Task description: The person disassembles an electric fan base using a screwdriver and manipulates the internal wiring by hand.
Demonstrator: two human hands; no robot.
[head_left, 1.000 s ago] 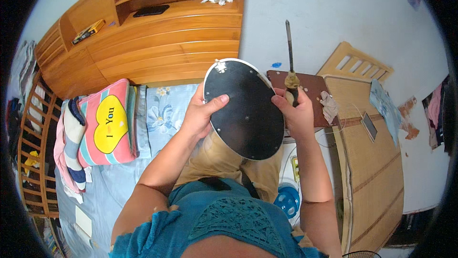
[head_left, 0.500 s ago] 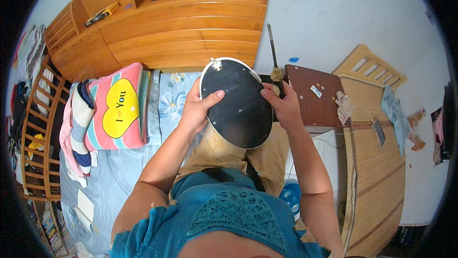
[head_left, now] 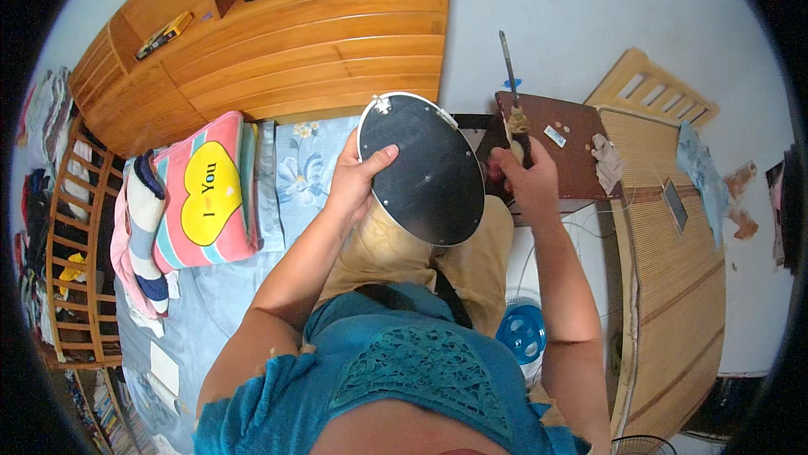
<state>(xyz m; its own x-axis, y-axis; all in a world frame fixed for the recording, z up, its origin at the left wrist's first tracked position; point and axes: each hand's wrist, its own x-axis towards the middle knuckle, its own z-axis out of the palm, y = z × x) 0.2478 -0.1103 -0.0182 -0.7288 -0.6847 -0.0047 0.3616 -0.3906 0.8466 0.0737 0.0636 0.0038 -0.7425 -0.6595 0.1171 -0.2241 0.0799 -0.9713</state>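
Observation:
My left hand grips the left edge of an oval black panel with a white rim, its thumb lying on the dark face. Small screws dot the panel near its edge, and a pale metal fitting sits at its upper left. To the right, my right hand is closed round the handle of a screwdriver, whose shaft points up. That hand is apart from the panel. Below the panel are my knees in tan trousers.
A brown bedside cabinet with coins and a crumpled cloth stands at right, beside a bamboo mat. On the left lies a bed with a pink folded blanket. A wooden headboard rises behind. A blue basin is on the floor.
My right hand has let go of the panel's edge and moved right with the screwdriver. My left hand keeps the panel, now turned slightly. The view has shifted a little.

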